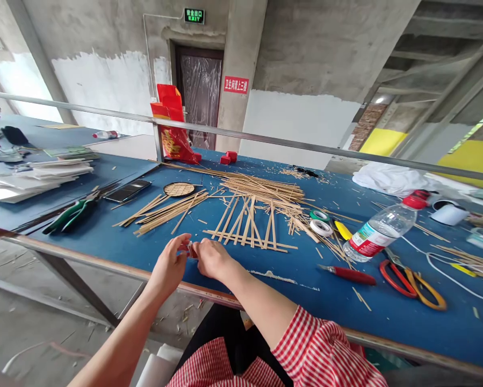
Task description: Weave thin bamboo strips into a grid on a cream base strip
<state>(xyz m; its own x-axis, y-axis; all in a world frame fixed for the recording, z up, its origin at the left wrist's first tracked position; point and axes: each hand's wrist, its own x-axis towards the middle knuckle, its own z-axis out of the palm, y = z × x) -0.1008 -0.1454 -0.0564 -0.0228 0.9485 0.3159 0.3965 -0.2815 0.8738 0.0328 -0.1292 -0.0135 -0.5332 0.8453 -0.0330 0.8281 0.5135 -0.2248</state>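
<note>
Where the blue table point(152, 244) meets its near edge, I log both hands together: my left hand point(169, 264) and right hand point(211, 258) meet fingertip to fingertip, pinching a small pale piece point(190, 249) between them; what it is I cannot tell, it is too small. All further places are taken from the woven strip lattice point(250, 228).

- Small pale piece: held just above the table, near the lattice's front left corner.
- Lattice: flat on the table, thin bamboo strips crossed over one another, just beyond my hands.
- Loose strip bundle point(261, 188): behind the lattice, touching its far ends.
- Second strip heap point(166, 210): left of the lattice, near.
- Round woven disc point(179, 188): behind and left of the lattice.
- Phone point(127, 190) and green pliers point(70, 214): further left, well apart.
- Two tape rolls point(321, 227): just right of the lattice.
- Water bottle point(380, 227): lying on its side, right of the tape rolls.
- Red-handled tool point(348, 274) and orange-handled scissors point(412, 279): right and nearer the front edge.
- Red checked sleeve point(317, 352): on my right arm.
</note>
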